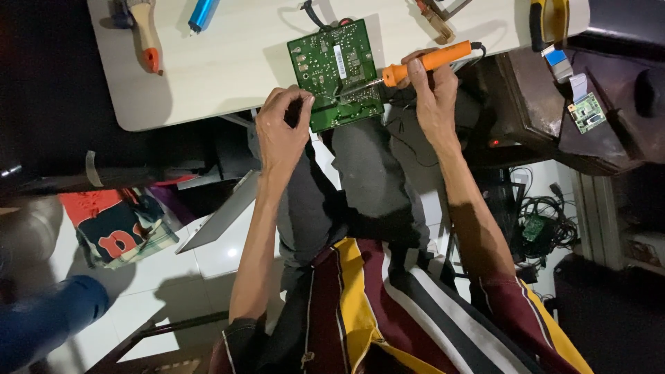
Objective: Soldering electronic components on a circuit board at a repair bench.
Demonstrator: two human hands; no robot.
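Note:
A green circuit board [331, 62] lies at the near edge of a pale table [228, 69], partly overhanging it. My right hand [431, 90] grips an orange-handled soldering iron [422, 64], its metal tip pointing left onto the lower part of the board. My left hand [280, 128] is at the board's lower left corner, fingers pinched together close to the iron's tip; whether a thin wire sits between them I cannot tell.
An orange-tipped tool [147, 34] and a blue cylinder [203, 14] lie on the far left of the table. A small green board with flat cables [585, 111] rests on a dark cabinet at right. Tangled cables [547, 221] lie on the floor.

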